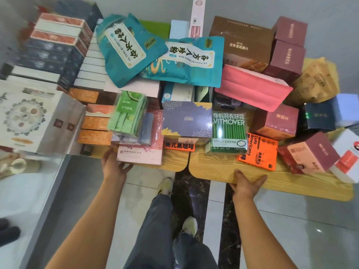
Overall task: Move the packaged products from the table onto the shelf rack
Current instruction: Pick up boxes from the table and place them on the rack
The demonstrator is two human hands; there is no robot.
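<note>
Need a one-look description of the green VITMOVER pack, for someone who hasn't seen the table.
Start at the wooden table, near edge, above the right hand. The VITMOVER pack stands just beyond, between a dark blue box and an orange Caffe Americano box. Only it shows upright green sticks through clear wrap.

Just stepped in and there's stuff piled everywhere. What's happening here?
A person stands at a wooden table heaped with packaged products: teal pouches, maroon boxes, a green VITMOVER pack. The left hand reaches to the pink box at the table's near edge, fingers touching it. The right hand rests flat on the table edge. Stacked boxes sit to the left. Neither hand has lifted anything.
</note>
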